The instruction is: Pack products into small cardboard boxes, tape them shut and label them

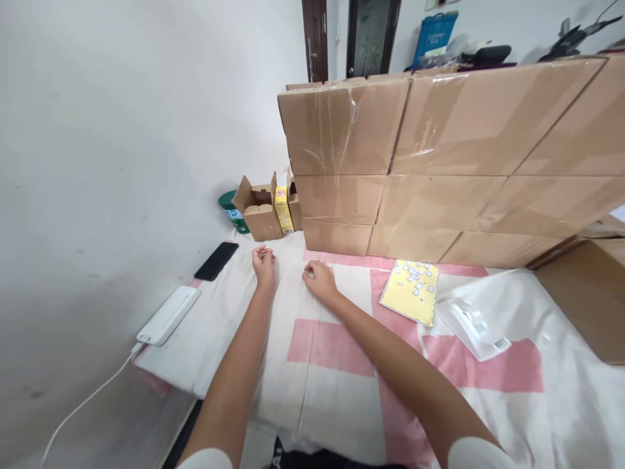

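My left hand (264, 266) rests above the white and pink cloth, its fingers curled in toward the thumb. Something tiny and pale may be between those fingertips, too small to make out. To its right, my right hand (319, 281) is also closed, knuckles up, and whatever its fingers hold, if anything, is hidden. The two hands are apart. Beyond the left hand stand an open small cardboard box (263, 221) and a narrow yellow box (284, 210). Off to the right of my right hand lies a yellow sheet (413, 301) with small whitish pieces or prints on it.
Taped cardboard boxes (336, 198) form a wall at the back. At left lie a black phone (216, 261) and a white power bank (169, 315) with a cable. A green tub (237, 212) stands by the wall. A white plastic item (476, 329) and brown carton (586, 293) are right.
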The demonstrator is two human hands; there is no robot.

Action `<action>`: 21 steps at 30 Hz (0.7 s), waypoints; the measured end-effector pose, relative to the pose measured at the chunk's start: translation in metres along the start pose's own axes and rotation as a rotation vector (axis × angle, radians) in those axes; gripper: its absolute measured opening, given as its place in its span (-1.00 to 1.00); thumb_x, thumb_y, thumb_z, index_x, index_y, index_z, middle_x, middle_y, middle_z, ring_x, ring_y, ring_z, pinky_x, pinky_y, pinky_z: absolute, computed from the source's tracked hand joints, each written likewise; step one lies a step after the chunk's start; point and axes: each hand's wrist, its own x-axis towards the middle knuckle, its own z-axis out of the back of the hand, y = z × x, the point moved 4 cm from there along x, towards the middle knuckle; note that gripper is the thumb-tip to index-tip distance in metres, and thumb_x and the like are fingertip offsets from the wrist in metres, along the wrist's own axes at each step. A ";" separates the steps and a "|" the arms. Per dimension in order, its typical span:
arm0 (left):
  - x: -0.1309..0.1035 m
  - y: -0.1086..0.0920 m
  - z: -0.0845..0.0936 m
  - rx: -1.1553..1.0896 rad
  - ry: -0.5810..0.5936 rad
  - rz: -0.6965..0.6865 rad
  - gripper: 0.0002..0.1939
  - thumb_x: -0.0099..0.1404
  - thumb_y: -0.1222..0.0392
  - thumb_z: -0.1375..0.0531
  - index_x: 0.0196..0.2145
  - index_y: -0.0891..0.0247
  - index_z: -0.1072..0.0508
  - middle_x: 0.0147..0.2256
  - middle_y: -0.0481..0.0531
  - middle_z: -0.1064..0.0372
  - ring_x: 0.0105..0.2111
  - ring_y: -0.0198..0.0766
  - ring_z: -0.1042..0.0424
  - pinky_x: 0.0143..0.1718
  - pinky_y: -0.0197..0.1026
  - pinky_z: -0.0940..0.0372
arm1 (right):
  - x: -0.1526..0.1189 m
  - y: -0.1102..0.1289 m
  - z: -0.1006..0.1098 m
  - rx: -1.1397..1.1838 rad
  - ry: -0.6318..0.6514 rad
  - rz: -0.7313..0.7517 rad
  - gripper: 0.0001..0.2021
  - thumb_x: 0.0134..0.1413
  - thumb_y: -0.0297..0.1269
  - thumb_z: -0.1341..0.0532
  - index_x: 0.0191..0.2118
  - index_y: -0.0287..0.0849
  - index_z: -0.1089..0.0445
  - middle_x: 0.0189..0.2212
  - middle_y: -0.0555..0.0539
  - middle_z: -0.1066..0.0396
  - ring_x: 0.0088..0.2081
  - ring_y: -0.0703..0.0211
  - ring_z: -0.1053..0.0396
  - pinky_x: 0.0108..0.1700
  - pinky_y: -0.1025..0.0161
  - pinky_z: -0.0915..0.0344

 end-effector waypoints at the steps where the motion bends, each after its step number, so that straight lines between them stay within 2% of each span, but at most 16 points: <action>1: 0.000 -0.001 0.000 -0.008 -0.002 0.002 -0.70 0.14 0.15 -0.25 -0.17 0.18 -0.31 -0.36 -0.09 -0.31 -0.46 -0.37 -0.31 -0.44 -0.32 -0.17 | 0.002 0.001 -0.004 -0.016 -0.018 -0.031 -0.97 0.13 -0.40 -0.19 -0.31 -0.15 -0.37 -0.20 -0.12 -0.49 -0.08 0.00 -0.35 0.03 0.06 -0.12; 7: -0.002 0.001 0.002 -0.028 -0.025 0.013 -0.69 0.14 0.12 -0.23 -0.15 0.15 -0.30 -0.33 -0.06 -0.32 -0.45 -0.37 -0.33 -0.39 -0.30 -0.22 | 0.011 0.010 -0.019 -0.022 -0.090 -0.106 -0.92 0.15 -0.35 -0.16 -0.25 -0.15 -0.39 -0.16 -0.16 -0.50 -0.04 -0.09 -0.35 0.06 -0.01 -0.08; 11: -0.002 0.006 0.008 -0.010 -0.056 0.008 -0.69 0.19 0.09 -0.21 -0.11 0.13 -0.30 -0.24 -0.01 -0.35 -0.35 -0.32 -0.40 -0.35 -0.28 -0.26 | 0.026 0.019 -0.030 0.061 -0.127 -0.056 -0.87 0.16 -0.37 -0.15 -0.18 -0.15 -0.39 -0.07 -0.16 -0.48 0.02 -0.04 -0.36 0.14 0.02 -0.13; 13: 0.006 0.006 0.015 0.013 -0.076 -0.010 -0.69 0.22 0.08 -0.19 -0.09 0.13 -0.29 -0.18 0.03 -0.36 -0.25 -0.27 -0.44 -0.31 -0.26 -0.30 | 0.041 0.025 -0.037 0.122 -0.148 -0.015 -0.79 0.16 -0.38 -0.15 -0.08 -0.16 -0.39 -0.01 -0.18 -0.47 0.08 0.00 -0.35 0.18 0.08 -0.18; 15: 0.025 0.002 0.024 0.054 -0.099 -0.042 -0.69 0.23 0.10 -0.20 -0.08 0.13 -0.29 -0.11 0.07 -0.38 -0.12 -0.20 -0.45 -0.20 -0.20 -0.34 | 0.059 0.032 -0.044 0.185 -0.176 0.016 -0.67 0.15 -0.39 -0.15 0.05 -0.19 -0.35 0.09 -0.21 -0.43 0.17 0.03 -0.31 0.25 0.13 -0.17; 17: 0.054 -0.007 0.035 0.109 -0.128 -0.082 -0.66 0.23 0.13 -0.22 -0.05 0.15 -0.29 -0.01 0.12 -0.37 0.02 -0.13 -0.42 0.01 -0.09 -0.34 | 0.077 0.040 -0.054 0.238 -0.208 0.027 -0.53 0.16 -0.38 -0.14 0.20 -0.23 -0.26 0.21 -0.26 -0.35 0.27 0.03 -0.24 0.32 0.13 -0.12; 19: 0.089 -0.019 0.044 0.171 -0.155 -0.119 -0.59 0.23 0.16 -0.25 0.02 0.19 -0.28 0.12 0.20 -0.31 0.15 -0.05 -0.33 0.22 0.06 -0.22 | 0.092 0.047 -0.068 0.313 -0.231 0.023 -0.43 0.18 -0.35 -0.13 0.30 -0.25 -0.15 0.30 -0.28 -0.25 0.34 0.02 -0.17 0.35 0.10 -0.11; 21: 0.127 -0.030 0.048 0.229 -0.149 -0.150 -0.45 0.18 0.20 -0.30 0.10 0.22 -0.25 0.25 0.29 -0.20 0.28 0.01 -0.21 0.34 0.13 -0.05 | 0.102 0.051 -0.083 0.431 -0.236 0.013 -0.37 0.18 -0.33 -0.13 0.36 -0.22 -0.08 0.35 -0.27 -0.18 0.39 0.03 -0.12 0.36 0.08 -0.13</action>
